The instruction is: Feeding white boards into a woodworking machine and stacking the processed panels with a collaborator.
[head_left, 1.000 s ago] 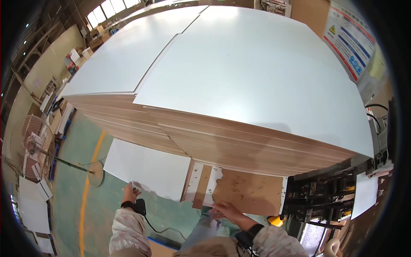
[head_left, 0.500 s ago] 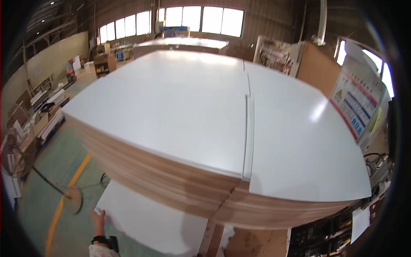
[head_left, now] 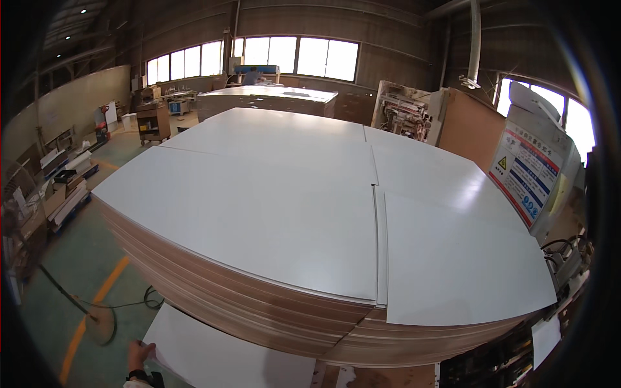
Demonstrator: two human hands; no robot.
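Observation:
My left hand (head_left: 138, 355) shows at the bottom edge, its fingers on the left corner of a low white panel (head_left: 226, 355) that lies in front of me. A dark band sits on that wrist. My right hand is out of the picture. Ahead stand two tall stacks of white-faced boards (head_left: 259, 220) side by side, their brown edges (head_left: 259, 304) facing me and a narrow gap (head_left: 380, 252) between them.
A floor fan on a round base (head_left: 97, 323) with a cable stands at the left on the green floor, by a yellow line (head_left: 97, 304). Shelves with offcuts (head_left: 52, 200) line the left wall. A machine with a warning sign (head_left: 527, 174) stands at the right.
The view has tilted up from the floor toward the hall. My right hand, seen on a brown board a second ago, has left the picture. My left hand stays at the white panel's corner.

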